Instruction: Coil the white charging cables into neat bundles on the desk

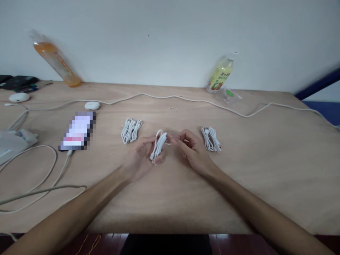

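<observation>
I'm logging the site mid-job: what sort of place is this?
Probably an indoor workspace, such as an office or light workshop, though I can't tell which. A wooden-topped table stands against a wall, a coiled white cable lies in the left hand, and a phone is on the table.

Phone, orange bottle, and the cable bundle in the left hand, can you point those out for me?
Phone [77,131]: head view, middle of its screen.
Orange bottle [57,63]: head view, middle of its body.
Cable bundle [159,146] in left hand [140,156]: head view, middle of its strands.
</observation>
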`<state>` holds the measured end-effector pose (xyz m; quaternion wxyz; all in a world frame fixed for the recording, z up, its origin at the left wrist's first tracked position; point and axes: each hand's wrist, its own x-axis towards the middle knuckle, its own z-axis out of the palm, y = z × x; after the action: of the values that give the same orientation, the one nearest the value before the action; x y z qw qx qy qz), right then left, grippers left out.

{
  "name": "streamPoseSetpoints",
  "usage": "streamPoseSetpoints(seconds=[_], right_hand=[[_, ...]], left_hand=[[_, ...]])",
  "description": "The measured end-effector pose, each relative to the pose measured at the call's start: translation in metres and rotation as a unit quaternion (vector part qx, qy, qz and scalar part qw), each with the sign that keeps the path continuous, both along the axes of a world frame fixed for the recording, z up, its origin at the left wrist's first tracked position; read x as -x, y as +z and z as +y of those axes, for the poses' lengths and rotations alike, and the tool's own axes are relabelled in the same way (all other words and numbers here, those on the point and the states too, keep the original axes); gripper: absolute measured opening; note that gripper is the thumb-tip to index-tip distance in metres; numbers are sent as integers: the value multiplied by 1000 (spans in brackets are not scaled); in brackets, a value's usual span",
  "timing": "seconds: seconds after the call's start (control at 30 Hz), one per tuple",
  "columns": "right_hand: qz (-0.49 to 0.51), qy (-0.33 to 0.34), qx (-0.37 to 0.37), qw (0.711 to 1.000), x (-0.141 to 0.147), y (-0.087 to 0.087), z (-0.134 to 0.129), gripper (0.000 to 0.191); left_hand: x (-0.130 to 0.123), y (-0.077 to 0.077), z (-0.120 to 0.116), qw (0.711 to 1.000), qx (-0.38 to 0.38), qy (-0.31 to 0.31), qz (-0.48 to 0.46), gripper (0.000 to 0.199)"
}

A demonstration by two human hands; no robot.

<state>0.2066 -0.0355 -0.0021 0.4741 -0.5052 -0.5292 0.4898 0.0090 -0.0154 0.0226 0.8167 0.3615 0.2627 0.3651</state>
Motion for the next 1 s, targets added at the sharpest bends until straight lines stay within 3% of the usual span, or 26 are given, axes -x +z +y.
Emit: streamPoseSetpoints(seconds=[0.1, 0.2, 0.33, 0.4, 0.5, 0.6, 0.83, 1.0], right_hand=[[-32, -42, -25, 998, -1, -2, 1, 21], [-38, -91, -28, 995, -3, -5, 2, 18], [-24, -116, -34, 992, -2, -6, 3, 17], [-20, -101, -40, 994, -1, -5, 2, 16], [-17, -67, -53, 996, 0, -4, -1, 16], [-14, -37, -78, 996, 2, -5, -4, 17], [-48, 29, -141, 988, 6, -7, -11, 17], [-153, 19, -224, 962, 5, -7, -13, 6]], left_hand=[[0, -2, 2, 998, -10, 46, 40, 24], [-1, -12, 3, 981, -66, 120, 138, 24], [0, -29, 3, 954, -151, 123, 228, 59], [2, -33, 2, 927, -231, 135, 262, 71], [3, -31, 0, 875, -350, 130, 309, 54], [3, -25, -1, 838, -407, 126, 341, 30], [2, -25, -1, 862, -404, 140, 273, 6], [4, -24, 0, 847, -420, 147, 291, 8]])
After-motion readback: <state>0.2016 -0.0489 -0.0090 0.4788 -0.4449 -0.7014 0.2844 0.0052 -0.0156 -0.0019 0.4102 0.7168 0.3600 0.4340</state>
